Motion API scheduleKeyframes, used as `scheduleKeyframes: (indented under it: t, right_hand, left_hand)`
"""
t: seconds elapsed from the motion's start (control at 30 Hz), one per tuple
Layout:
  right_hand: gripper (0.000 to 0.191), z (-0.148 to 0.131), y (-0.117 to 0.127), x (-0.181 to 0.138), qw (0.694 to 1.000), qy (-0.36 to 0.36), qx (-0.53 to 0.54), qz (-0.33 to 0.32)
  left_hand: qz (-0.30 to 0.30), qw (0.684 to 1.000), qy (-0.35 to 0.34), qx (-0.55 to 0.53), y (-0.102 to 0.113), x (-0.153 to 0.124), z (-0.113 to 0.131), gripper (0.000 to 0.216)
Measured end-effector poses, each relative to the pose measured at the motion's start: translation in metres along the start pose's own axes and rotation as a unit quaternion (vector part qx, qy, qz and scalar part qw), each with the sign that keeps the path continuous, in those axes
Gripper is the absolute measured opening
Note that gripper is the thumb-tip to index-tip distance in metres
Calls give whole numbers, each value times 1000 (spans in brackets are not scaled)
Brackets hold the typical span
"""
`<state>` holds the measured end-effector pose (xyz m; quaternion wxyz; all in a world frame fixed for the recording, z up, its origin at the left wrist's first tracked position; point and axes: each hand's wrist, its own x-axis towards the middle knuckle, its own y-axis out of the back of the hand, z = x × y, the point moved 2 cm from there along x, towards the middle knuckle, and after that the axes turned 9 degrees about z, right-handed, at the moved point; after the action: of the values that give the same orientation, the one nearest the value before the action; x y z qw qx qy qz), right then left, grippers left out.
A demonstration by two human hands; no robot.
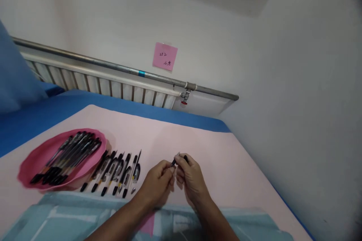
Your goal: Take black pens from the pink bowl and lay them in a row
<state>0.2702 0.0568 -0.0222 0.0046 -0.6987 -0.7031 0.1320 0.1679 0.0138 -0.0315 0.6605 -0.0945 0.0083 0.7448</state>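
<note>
My left hand (158,180) and my right hand (190,177) meet over the pink sheet, both pinched on one small black pen (177,159) whose ends stick up between the fingertips. Just left of my left hand, a row of several black pens (117,173) lies side by side on the sheet. Farther left, a pink oval tray (31,165) holds a pile of several more black pens (70,152).
The pink sheet (226,158) covers a blue table (141,109) that ends at a white wall on the right. A radiator (98,84) with a metal pipe runs behind. A pink sticky note (164,56) hangs on the wall. Pale blue cloth (70,214) lies at the near edge.
</note>
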Motion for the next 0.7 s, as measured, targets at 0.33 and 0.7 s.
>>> scheduleKeyframes:
  t: [0.33, 0.7]
  right_hand:
    - [22, 9, -2, -1, 999, -31, 15, -5]
    - [27, 12, -2, 0, 998, -32, 55, 20]
  left_hand:
    - [8, 998, 45, 36, 1, 4, -3, 22]
    - [59, 974, -78, 205, 5, -3, -1, 23]
